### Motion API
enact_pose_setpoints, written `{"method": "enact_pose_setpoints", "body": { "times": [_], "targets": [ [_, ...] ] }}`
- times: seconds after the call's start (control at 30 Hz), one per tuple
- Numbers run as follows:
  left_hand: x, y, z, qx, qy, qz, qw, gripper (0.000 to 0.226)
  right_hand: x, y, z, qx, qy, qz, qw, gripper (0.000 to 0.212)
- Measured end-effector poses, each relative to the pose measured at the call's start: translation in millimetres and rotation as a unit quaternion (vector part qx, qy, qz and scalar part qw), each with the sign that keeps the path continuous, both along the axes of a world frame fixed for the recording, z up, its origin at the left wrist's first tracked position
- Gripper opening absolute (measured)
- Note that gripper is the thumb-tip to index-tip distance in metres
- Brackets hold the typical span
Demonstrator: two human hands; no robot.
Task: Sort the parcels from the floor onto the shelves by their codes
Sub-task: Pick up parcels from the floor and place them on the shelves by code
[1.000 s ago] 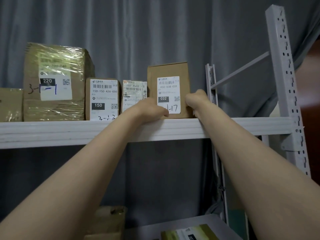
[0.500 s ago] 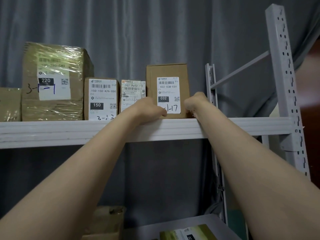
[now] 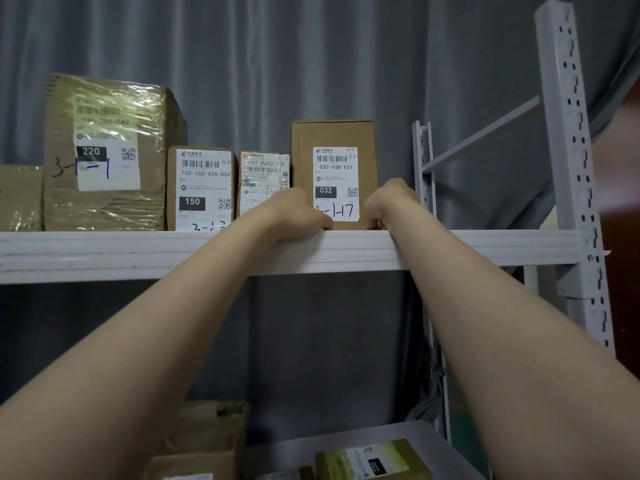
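Observation:
A brown parcel (image 3: 332, 136) with a white label reading 032-038-E01 and handwritten 3-1-17 stands upright on the upper white shelf (image 3: 485, 247), at the right end of a row. My left hand (image 3: 298, 213) wraps around its lower left corner with curled fingers and covers the start of the handwritten code. My right hand (image 3: 384, 206) curls around its lower right corner. Both sets of fingertips sit at the shelf's front edge.
To the left stand a small taped parcel (image 3: 263, 174), a parcel labelled 150 (image 3: 202, 188), a large wrapped box labelled 220 (image 3: 110, 150) and another box (image 3: 19, 199). A grey upright post (image 3: 568, 133) bounds the right. The lower shelf (image 3: 422, 434) holds more parcels (image 3: 374, 459).
The parcel has slid slightly left and deeper onto the shelf. Both hands have dropped lower on it and drawn closer together at its bottom corners.

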State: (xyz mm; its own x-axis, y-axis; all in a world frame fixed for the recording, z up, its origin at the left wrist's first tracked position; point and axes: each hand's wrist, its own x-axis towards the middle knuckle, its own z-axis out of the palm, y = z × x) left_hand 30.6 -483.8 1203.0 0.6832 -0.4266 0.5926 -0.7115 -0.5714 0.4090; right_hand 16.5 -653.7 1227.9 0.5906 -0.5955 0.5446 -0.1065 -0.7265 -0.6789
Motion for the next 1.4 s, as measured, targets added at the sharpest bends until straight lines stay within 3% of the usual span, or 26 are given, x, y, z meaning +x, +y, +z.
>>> {"method": "enact_pose_setpoints", "body": {
  "times": [0.37,0.7,0.83,0.97,1.07,1.23,1.4],
  "targets": [
    [0,-1,0,0.003,-0.017,0.016,1.000,0.019,8,-3,1,-0.032,0.009,-0.011,0.999,0.018],
    [2,-2,0,-0.006,-0.026,0.011,1.000,0.019,4,1,2,-0.013,0.020,0.004,1.000,0.031],
    [0,-2,-1,-0.006,-0.032,0.009,0.999,0.022,1,3,1,0.011,0.007,0.019,1.000,0.041],
    [0,-2,-1,-0.011,-0.037,0.009,0.999,0.021,0,3,0,0.042,-0.066,0.032,0.996,0.085],
    [2,-2,-1,-0.020,-0.046,0.008,0.999,0.015,1,4,0,0.064,-0.159,0.026,0.985,0.094],
    [4,-1,-1,-0.041,-0.061,-0.009,0.997,0.028,1,4,2,0.021,-0.297,0.013,0.955,0.056],
    [-8,4,-8,-0.113,-0.090,-0.063,0.987,0.019,-3,15,-2,-0.016,-0.321,0.079,0.944,0.015]
  ]
}}
